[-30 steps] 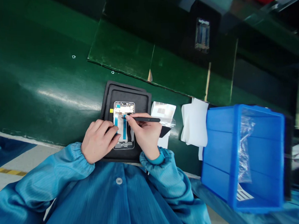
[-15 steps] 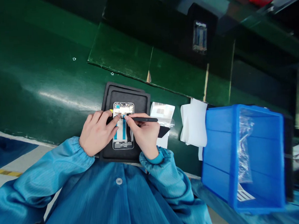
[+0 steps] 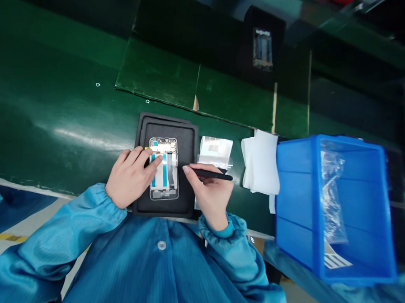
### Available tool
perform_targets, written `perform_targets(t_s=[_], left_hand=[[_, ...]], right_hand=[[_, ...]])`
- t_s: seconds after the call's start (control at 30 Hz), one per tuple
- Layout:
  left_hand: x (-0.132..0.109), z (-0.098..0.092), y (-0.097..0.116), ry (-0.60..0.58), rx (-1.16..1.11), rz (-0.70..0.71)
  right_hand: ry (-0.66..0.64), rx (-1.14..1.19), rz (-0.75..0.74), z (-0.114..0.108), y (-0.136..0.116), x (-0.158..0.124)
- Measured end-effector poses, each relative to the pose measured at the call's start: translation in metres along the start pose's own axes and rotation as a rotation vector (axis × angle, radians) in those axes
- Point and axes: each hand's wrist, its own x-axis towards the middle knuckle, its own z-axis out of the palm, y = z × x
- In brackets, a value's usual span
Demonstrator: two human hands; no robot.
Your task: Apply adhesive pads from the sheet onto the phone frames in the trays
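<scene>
An opened phone frame (image 3: pixel 164 169) with blue strips and a circuit board at its top lies in a black foam tray (image 3: pixel 185 148) on the green bench. My left hand (image 3: pixel 131 177) rests on the tray's left side, its fingers stretched out and the fingertips pressing on the phone's left edge. My right hand (image 3: pixel 209 194) hovers off the tray's right edge, fingers closed round a thin black stylus-like tool (image 3: pixel 211 174) that lies across them. The tool's tip is clear of the phone.
A clear bag with a white sheet (image 3: pixel 216 151) lies right of the tray, then white paper sheets (image 3: pixel 260 164). A blue plastic bin (image 3: pixel 331 208) with a plastic bag inside stands at the right. Another phone frame (image 3: pixel 262 50) lies far back on a dark mat.
My right hand has drawn the black tool away from the phone, off to the right past the tray's edge. My left hand's fingers have stayed on the phone's left side.
</scene>
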Motion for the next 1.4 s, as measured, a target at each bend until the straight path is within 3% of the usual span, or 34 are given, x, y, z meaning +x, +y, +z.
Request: perform_targets(t_s=[0.17, 0.3, 0.6, 0.77, 0.97, 1.1, 1.17, 1.23, 1.33, 1.4], left_hand=[[-0.007, 0.011, -0.006, 0.16, -0.11, 0.009], [-0.014, 0.017, -0.003, 0.264, -0.127, -0.156], [0.0, 0.001, 0.004, -0.033, 0.103, -0.071], [-0.001, 0.0, 0.003, -0.091, 0.14, -0.054], [-0.01, 0.009, -0.005, 0.126, 0.059, -0.039], [-0.014, 0.01, -0.005, 0.185, 0.054, -0.002], [-0.016, 0.01, -0.002, 0.204, 0.024, -0.085], [-0.017, 0.01, 0.002, 0.187, -0.037, -0.302], [-0.016, 0.01, 0.008, 0.026, -0.111, -0.601], [-0.012, 0.008, 0.012, -0.095, -0.094, -0.669]], right_hand=[[0.049, 0.017, 0.026, -0.017, 0.006, -0.013], [0.08, 0.049, 0.035, -0.029, 0.017, -0.019], [0.065, 0.112, 0.046, -0.037, 0.024, -0.021], [0.064, 0.136, 0.029, -0.042, 0.03, -0.022], [0.066, 0.158, 0.041, -0.048, 0.035, -0.023], [0.084, 0.142, 0.045, -0.052, 0.035, -0.022], [0.093, 0.14, 0.048, -0.054, 0.036, -0.022], [0.101, 0.159, 0.05, -0.056, 0.038, -0.022], [0.098, 0.189, 0.059, -0.057, 0.042, -0.024], [0.096, 0.192, 0.068, -0.058, 0.044, -0.025]])
